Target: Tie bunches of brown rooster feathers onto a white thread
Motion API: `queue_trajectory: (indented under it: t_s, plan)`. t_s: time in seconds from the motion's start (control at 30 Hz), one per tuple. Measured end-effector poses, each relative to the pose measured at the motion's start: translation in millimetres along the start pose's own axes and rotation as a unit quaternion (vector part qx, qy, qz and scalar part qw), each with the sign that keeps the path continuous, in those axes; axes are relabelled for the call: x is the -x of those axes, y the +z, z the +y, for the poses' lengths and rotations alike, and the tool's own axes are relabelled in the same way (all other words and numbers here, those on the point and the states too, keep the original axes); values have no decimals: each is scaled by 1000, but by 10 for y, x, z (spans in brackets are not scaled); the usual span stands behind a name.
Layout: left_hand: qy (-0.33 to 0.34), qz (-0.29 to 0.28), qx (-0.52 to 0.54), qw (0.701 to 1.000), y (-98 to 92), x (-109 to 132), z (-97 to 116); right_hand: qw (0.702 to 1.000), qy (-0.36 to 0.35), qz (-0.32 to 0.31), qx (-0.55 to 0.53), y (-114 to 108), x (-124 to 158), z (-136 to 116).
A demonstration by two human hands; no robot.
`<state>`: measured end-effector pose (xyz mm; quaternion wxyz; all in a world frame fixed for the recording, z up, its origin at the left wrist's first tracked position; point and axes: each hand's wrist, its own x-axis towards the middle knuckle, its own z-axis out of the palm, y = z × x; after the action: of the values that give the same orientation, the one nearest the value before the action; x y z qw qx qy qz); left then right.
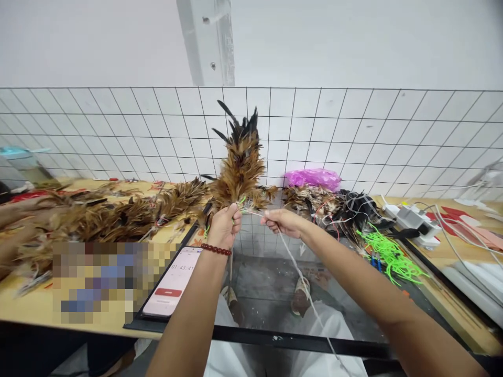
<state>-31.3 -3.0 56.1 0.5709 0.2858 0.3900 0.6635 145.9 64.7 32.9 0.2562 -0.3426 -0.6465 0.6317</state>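
Note:
My left hand point(226, 226) is closed around the base of a feather duster point(241, 167), a bundle of brown feathers with black tips that stands upright above the fist. A thin stick shows below that hand. My right hand point(283, 222) pinches a whitish string point(293, 256), which stretches tight to the feather base at my left fist. From the right hand the string's loose length hangs down over the table edge toward my lap. A bit of green tie shows by my left thumb.
Brown feather bundles point(118, 214) cover the wooden table at left, beside a phone point(173, 283) with a timer. To the right lie feather piles point(314, 201), a pink plastic bag point(312, 178), green ties point(387, 251) and chargers with cables point(417, 222). A wire grid point(353, 136) stands behind.

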Motion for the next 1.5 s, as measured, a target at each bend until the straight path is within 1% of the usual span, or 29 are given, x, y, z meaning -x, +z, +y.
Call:
queue_trajectory:
  t_s: [0.03,0.07,0.1,0.13,0.17,0.23,0.3,0.33,0.37,0.4,0.43,0.47,0.5,0.6,0.63,0.67,0.7,0.8,0.83,0.87,0.97,1.03,1.1,1.23,1.3,1.33,1.4,1.47,1.5]
  plan:
    - [-3,10,14,1000,-30,-25,-45,998,1,14,59,-66,-126,31]
    - [-7,17,30,999,-59,-44,-87,989,-6,45,139,-117,-265,63]
    - [-14,23,46,999,-88,-57,-125,969,-19,83,232,-146,-410,96]
    - [-23,27,61,998,-117,-64,-157,935,-38,119,331,-150,-556,133]
    - [-35,28,74,996,-144,-68,-181,893,-56,144,422,-129,-696,172]
    - [-60,24,96,993,-198,-69,-213,809,-84,164,558,-36,-945,255]
    - [-78,14,113,990,-247,-65,-228,747,-101,175,633,70,-1130,333]
    - [-85,5,121,989,-268,-62,-232,726,-105,175,657,106,-1193,363]
    - [-89,-2,129,988,-286,-58,-237,711,-109,168,674,123,-1235,384]
    - [-92,-8,137,986,-299,-55,-242,703,-118,160,683,118,-1252,392]
    - [-95,-14,144,985,-309,-51,-247,704,-131,154,681,92,-1245,385]
    - [-98,-20,150,984,-315,-49,-252,715,-145,150,667,49,-1211,360]
    - [-102,-24,155,982,-318,-46,-257,737,-157,149,640,-4,-1151,318]
    - [-112,-34,158,980,-314,-45,-269,837,-192,153,489,-145,-829,102]
    - [-114,-34,156,981,-310,-46,-274,861,-219,142,436,-161,-693,16]
    - [-116,-32,154,981,-304,-48,-281,876,-252,116,396,-155,-554,-68]
    - [-120,-31,152,981,-298,-50,-288,882,-282,78,371,-126,-425,-144]
    - [-130,-19,143,981,-270,-54,-314,872,-335,-49,354,53,-165,-304]
    - [-132,-14,137,982,-261,-53,-321,867,-341,-73,356,121,-133,-332]
    - [-135,-13,131,982,-255,-49,-327,863,-348,-83,358,182,-126,-349]
    - [-145,-32,110,983,-253,-29,-336,851,-357,-57,382,289,-189,-351]
    - [-153,-53,90,983,-261,-14,-346,839,-357,-33,410,302,-240,-333]
    - [-152,-67,62,984,-264,-3,-367,825,-356,-24,438,292,-268,-314]
    - [-120,-71,-4,990,-232,8,-438,797,-347,-29,494,273,-258,-310]
    - [-100,-74,-41,991,-210,17,-469,790,-338,-36,510,276,-246,-326]
    - [-92,-76,-56,991,-201,24,-478,792,-334,-31,510,278,-244,-334]
    - [-82,-82,-73,991,-192,38,-482,810,-324,7,489,282,-246,-338]
    - [-78,-88,-70,991,-190,51,-471,836,-317,79,440,282,-253,-304]
    - [-75,-87,-66,991,-189,56,-462,849,-314,127,405,282,-254,-268]
